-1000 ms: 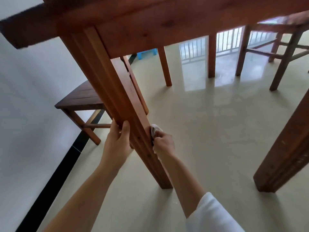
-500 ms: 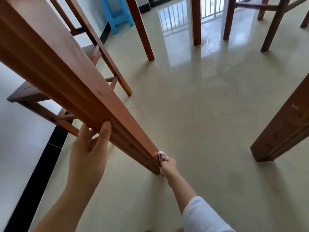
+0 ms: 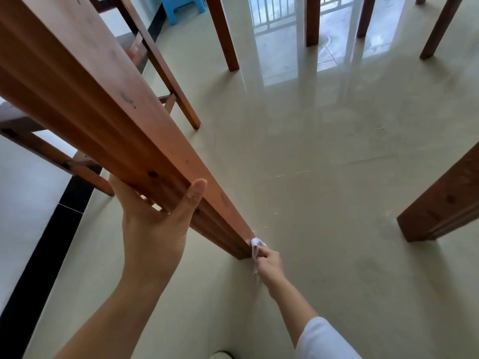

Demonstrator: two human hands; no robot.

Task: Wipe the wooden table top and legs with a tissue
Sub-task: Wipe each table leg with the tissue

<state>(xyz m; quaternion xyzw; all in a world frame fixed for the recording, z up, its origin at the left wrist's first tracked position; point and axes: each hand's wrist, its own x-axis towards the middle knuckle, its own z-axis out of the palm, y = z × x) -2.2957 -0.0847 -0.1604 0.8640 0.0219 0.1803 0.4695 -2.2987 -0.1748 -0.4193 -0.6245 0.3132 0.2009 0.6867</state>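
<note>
A second back the right grip (image 3: 269,263) was working halfway up the leg of the worktop (image 3: 124,120). It has since run the tissue (image 3: 255,246) all the way down and now sits at the foot of that leg, right at the floor (image 3: 324,177). I'd say the stroke on this face is finished, with the other faces and the remaining legs yet to do.

Closest to me, the left grip (image 3: 153,229) is wrapped round the leg from beneath, well above the right grip. Its thumb lies up the near face and its fingers reach round the far side, so it looks to be steadying the leg. Below it, the right grip has its fingers curled tight on the bunched white tissue, pressing it against the bottom corner of the leg, and a tail of tissue hangs under the knuckles.

Off to the right of that grip, well apart, a second thick leg (image 3: 440,208) stands on the floor. Past the left grip is a wooden chair (image 3: 85,172), and further still a blue stool (image 3: 184,6)
</note>
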